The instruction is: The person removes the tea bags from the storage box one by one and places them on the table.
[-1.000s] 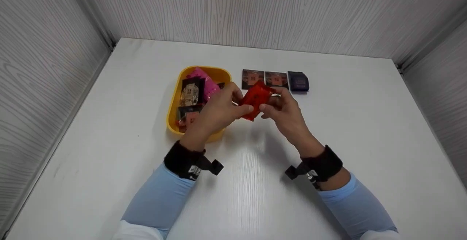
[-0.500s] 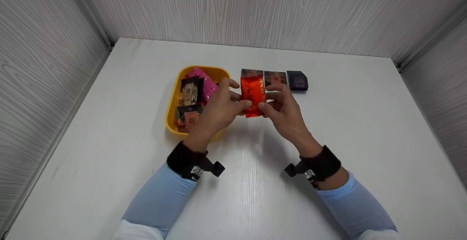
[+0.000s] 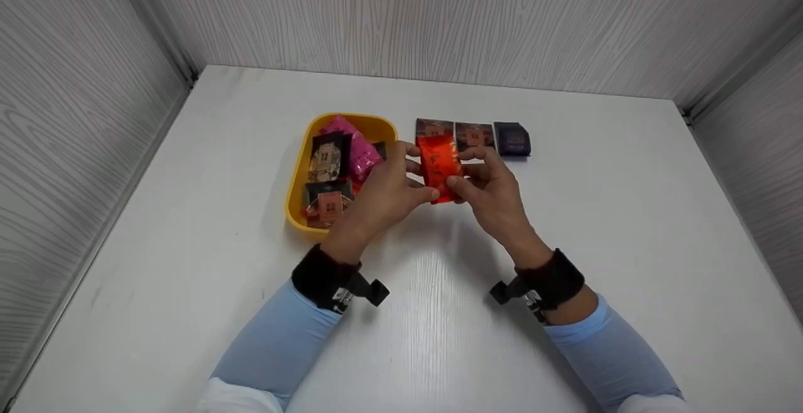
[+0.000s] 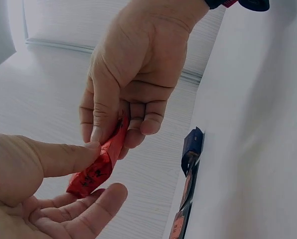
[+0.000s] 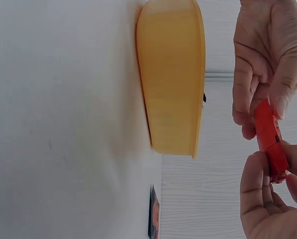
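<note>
Both hands hold a small red foil packet [image 3: 441, 165] above the table in the head view. My left hand [image 3: 388, 190] has its thumb on the lower left edge, with fingers behind the packet. On the other side my right hand [image 3: 499, 203] pinches the right edge between thumb and fingers. Dark printed marks show on the red packet [image 4: 96, 174] in the left wrist view. In the right wrist view the packet [image 5: 269, 134] is seen edge-on, thumbs and fingers at its two ends.
Left of the hands stands a yellow tray [image 3: 295, 196] holding a pink packet [image 3: 357, 149] and several dark packets [image 3: 326, 159]. Behind the hands, two dark square packets [image 3: 475, 134] and a navy packet [image 3: 513, 140] lie in a row. Pale walls [image 3: 401, 24] enclose the table.
The red packet has turned from a slant to nearly upright, its printed face toward the head camera. The left thumb has slid slightly lower along it; the right hand has barely moved.
</note>
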`<action>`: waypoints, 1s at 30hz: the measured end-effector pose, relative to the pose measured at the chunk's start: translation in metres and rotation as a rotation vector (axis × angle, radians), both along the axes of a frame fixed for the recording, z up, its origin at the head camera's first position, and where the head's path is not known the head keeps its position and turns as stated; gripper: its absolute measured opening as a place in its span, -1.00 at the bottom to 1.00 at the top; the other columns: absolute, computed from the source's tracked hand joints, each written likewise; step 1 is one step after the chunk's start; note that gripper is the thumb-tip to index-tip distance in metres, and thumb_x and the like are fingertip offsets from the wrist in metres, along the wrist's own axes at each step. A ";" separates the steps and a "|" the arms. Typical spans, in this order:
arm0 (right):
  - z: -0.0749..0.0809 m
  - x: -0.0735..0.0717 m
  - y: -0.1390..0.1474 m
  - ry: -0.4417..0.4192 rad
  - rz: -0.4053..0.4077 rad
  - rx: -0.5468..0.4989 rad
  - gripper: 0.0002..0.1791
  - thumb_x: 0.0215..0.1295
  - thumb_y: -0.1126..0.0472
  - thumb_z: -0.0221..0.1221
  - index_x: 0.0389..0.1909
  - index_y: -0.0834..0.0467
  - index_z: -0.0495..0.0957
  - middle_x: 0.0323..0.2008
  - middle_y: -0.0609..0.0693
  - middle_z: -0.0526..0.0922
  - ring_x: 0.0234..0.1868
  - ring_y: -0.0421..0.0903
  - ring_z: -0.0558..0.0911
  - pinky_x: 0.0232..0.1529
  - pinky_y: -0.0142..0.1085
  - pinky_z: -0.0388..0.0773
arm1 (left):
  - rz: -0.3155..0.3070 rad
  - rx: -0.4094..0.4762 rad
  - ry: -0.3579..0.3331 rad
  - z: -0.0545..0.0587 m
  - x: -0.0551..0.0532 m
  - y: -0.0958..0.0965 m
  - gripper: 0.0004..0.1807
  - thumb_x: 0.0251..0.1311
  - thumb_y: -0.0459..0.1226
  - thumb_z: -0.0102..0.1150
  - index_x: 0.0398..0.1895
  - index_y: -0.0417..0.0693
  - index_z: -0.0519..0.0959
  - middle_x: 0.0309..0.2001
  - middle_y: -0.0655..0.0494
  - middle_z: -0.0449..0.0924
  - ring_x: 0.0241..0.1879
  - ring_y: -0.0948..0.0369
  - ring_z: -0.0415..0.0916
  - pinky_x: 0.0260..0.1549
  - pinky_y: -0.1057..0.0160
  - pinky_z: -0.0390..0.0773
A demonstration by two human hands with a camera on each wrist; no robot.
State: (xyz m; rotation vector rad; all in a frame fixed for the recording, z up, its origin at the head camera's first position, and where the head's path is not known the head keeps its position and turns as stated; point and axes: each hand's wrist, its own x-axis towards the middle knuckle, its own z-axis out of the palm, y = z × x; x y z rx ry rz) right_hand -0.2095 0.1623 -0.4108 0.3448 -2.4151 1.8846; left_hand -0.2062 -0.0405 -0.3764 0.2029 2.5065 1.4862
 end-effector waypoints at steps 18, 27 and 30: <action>-0.006 -0.058 0.094 -0.085 -0.250 0.181 -0.49 0.47 0.27 0.29 0.38 0.09 0.44 0.08 0.29 0.70 -0.14 -0.11 0.73 -0.23 -0.37 0.73 | -0.101 -0.600 0.227 -0.014 0.004 -0.003 -0.45 0.34 -0.21 0.42 0.36 -0.14 0.56 0.34 -0.18 0.45 0.39 -0.10 0.28 0.40 0.04 0.45; -0.011 -0.098 0.157 -0.194 -0.372 0.317 -0.42 0.54 0.20 0.22 0.50 0.12 0.31 0.23 0.29 0.61 -0.13 -0.17 0.70 -0.18 -0.35 0.75 | -0.134 -0.676 0.224 -0.014 0.004 -0.002 -0.43 0.32 -0.20 0.44 0.37 -0.14 0.57 0.40 -0.22 0.42 0.33 -0.17 0.31 0.31 0.00 0.52; -0.016 -0.109 0.166 -0.242 -0.383 0.328 -0.40 0.55 0.21 0.19 0.53 0.14 0.28 0.27 0.29 0.58 -0.08 -0.11 0.69 -0.14 -0.31 0.76 | -0.135 -0.680 0.219 -0.014 0.004 -0.003 -0.43 0.32 -0.20 0.43 0.37 -0.14 0.57 0.40 -0.20 0.42 0.32 -0.16 0.33 0.31 0.01 0.52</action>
